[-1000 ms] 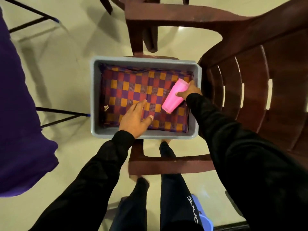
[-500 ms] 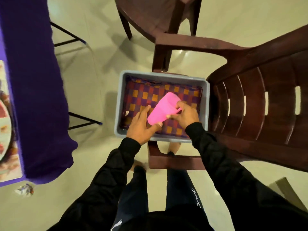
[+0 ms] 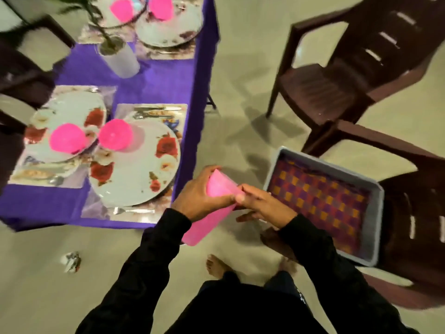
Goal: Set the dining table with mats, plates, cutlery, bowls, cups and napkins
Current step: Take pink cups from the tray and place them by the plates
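- The pink cup (image 3: 212,208) lies tilted in mid-air between the bench (image 3: 154,78) and the grey tub (image 3: 375,213), above the floor, held by both hands
- The left hand (image 3: 199,196) has its grip wrapped around the cup's upper part, fingers curled over the far side
- The right hand (image 3: 262,206) pinches the cup's side with thumb and forefinger (the other fingers spread loosely below it)
- The tub sits on a dark brown chair (image 3: 414,213) and is lined with a checked mat (image 3: 320,203) in purple, red and orange
- On the purple-covered bench, a flowered plate (image 3: 144,169) lies on a shiny mat, with a pink bowl (image 3: 115,135) on its far edge
- A second pink bowl (image 3: 67,138) rests on the neighbouring plate (image 3: 72,112), just beside the first
- A fork (image 3: 130,210) lies just by the near plate
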